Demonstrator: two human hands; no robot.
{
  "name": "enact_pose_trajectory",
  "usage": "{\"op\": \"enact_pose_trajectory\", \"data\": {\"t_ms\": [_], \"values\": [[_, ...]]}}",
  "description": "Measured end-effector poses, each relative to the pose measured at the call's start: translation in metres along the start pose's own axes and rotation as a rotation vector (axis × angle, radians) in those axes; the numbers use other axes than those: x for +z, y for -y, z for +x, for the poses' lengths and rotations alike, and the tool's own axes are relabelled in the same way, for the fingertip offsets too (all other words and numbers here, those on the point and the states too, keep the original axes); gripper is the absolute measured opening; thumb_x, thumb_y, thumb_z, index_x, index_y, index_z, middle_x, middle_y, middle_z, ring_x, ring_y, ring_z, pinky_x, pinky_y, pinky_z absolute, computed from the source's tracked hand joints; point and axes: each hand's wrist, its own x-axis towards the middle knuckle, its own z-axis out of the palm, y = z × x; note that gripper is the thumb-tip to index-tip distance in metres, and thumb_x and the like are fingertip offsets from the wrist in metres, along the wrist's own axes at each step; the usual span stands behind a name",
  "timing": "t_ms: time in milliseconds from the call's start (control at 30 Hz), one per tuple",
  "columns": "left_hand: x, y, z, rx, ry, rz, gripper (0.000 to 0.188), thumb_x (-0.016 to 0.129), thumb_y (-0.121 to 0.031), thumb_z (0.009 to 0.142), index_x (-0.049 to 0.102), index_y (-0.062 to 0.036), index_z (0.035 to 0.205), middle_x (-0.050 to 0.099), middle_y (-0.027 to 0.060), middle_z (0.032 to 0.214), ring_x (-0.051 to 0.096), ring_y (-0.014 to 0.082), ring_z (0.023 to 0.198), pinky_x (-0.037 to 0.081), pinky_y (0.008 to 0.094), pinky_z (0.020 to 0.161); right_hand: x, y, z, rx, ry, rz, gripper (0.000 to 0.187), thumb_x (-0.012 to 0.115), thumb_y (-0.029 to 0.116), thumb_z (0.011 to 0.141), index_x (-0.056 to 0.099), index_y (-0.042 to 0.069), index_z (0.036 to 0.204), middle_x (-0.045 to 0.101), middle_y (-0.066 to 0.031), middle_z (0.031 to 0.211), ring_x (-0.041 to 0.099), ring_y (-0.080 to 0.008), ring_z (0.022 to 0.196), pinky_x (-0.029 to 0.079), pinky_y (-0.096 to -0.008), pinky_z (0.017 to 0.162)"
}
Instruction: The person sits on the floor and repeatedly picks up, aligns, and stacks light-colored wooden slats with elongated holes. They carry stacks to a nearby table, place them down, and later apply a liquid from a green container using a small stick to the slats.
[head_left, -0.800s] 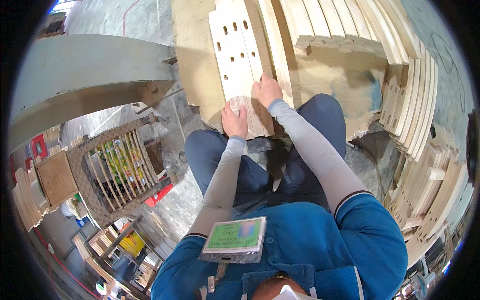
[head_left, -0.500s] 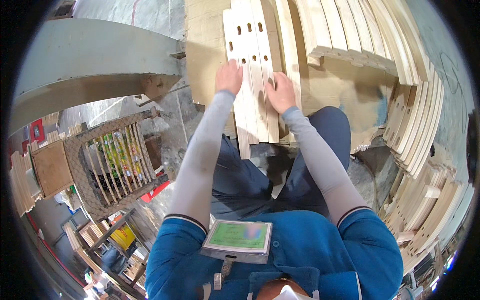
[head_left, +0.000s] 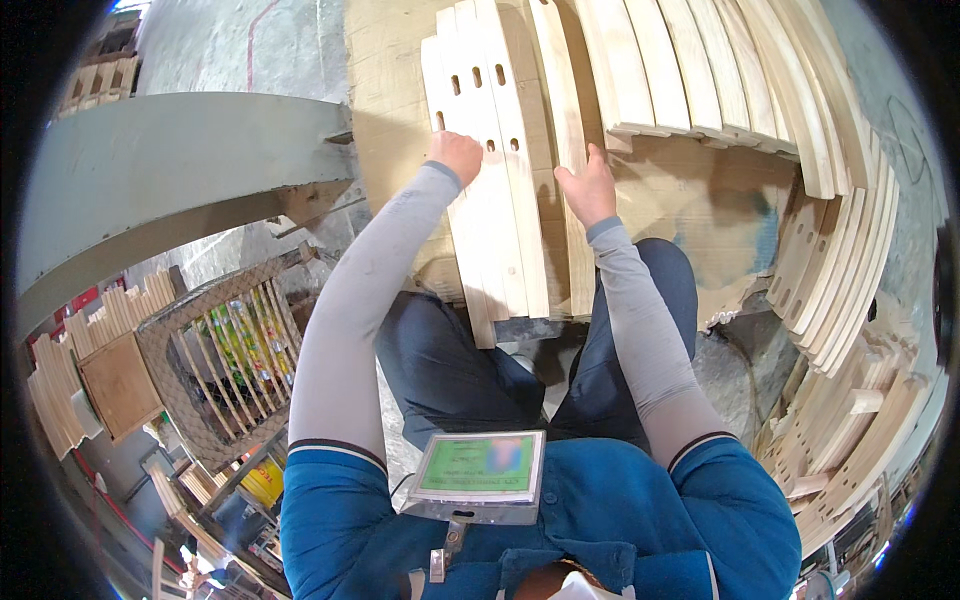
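Observation:
Several pale wooden slats [head_left: 495, 210] with oval slots lie side by side in front of me, one sticking out nearer to me than the others. My left hand [head_left: 457, 157] is closed over the left edge of this group, its fingers curled and partly hidden. To the right of the group, with a gap between, lies a separate long wooden slat [head_left: 566, 120]. At this slat's right edge is my right hand [head_left: 590, 190], thumb and forefinger apart. Its other fingers are mostly hidden, and I cannot tell how firmly it touches the wood.
Brown cardboard [head_left: 690, 190] lies under the slats. Stacked curved wooden pieces [head_left: 690, 70] stand at the far right, with slotted boards [head_left: 800, 240] below them. A grey metal beam [head_left: 200, 150] runs along the left, above a mesh-covered rack [head_left: 225, 350].
My right hand has left the slotted group and moved right to the separate slat. My left hand remains at the group's left edge. The whole view has shifted slightly.

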Motion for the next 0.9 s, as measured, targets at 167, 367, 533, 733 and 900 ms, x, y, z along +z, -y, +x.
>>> {"op": "enact_pose_trajectory", "data": {"t_ms": [167, 367, 533, 733, 900], "values": [[0.003, 0.012, -0.007, 0.033, -0.106, -0.123, 0.018, 0.046, -0.016, 0.078, 0.059, -0.0065, 0.072, 0.061, 0.0116, 0.065, 0.06, 0.0294, 0.063, 0.046, 0.0419, 0.056, 0.001, -0.004, 0.002, -0.027, 0.003, 0.014, 0.07, 0.06, 0.025, 0.067, 0.035, -0.013, 0.12, 0.05, -0.0317, 0.106, 0.049, -0.0393, 0.101, 0.039, -0.0403, 0.089], [0.054, 0.022, -0.02, -0.517, -0.429, -0.421, 0.019, 0.045, -0.019, 0.081, 0.058, -0.0063, 0.08, 0.06, 0.0148, 0.076, 0.058, 0.0314, 0.073, 0.045, 0.0424, 0.067, -0.004, 0.001, 0.0, 0.039, 0.057, 0.106, 0.069, 0.061, 0.026, 0.068, 0.036, -0.011, 0.121, 0.051, -0.0294, 0.107, 0.048, -0.0389, 0.101, 0.038, -0.041, 0.089], [0.046, 0.058, -0.008, -0.634, -0.943, -0.256, 0.019, 0.047, -0.016, 0.081, 0.057, -0.0034, 0.091, 0.06, 0.0157, 0.088, 0.055, 0.032, 0.084, 0.043, 0.0413, 0.074, 0.001, -0.005, -0.001, -0.004, 0.021, 0.048, 0.068, 0.06, 0.026, 0.068, 0.037, -0.01, 0.12, 0.051, -0.0292, 0.107, 0.049, -0.0383, 0.101, 0.038, -0.0409, 0.088], [-0.004, 0.058, 0.058, -0.367, -0.505, -0.326, 0.019, 0.048, -0.013, 0.08, 0.056, -0.001, 0.091, 0.061, 0.0163, 0.087, 0.057, 0.0328, 0.084, 0.044, 0.0421, 0.074, 0.001, -0.008, -0.001, -0.014, 0.065, 0.042, 0.067, 0.06, 0.025, 0.068, 0.036, -0.009, 0.122, 0.051, -0.0291, 0.107, 0.048, -0.0385, 0.1, 0.038, -0.0415, 0.087], [-0.032, 0.058, 0.092, -0.29, -0.19, 0.106, 0.021, 0.048, -0.014, 0.079, 0.06, -0.0036, 0.093, 0.064, 0.0105, 0.081, 0.062, 0.029, 0.079, 0.048, 0.0389, 0.067, 0.0, -0.004, -0.002, 0.015, 0.091, 0.026, 0.069, 0.062, 0.027, 0.069, 0.036, -0.009, 0.122, 0.052, -0.0261, 0.106, 0.049, -0.0374, 0.099, 0.039, -0.0416, 0.087]]}}
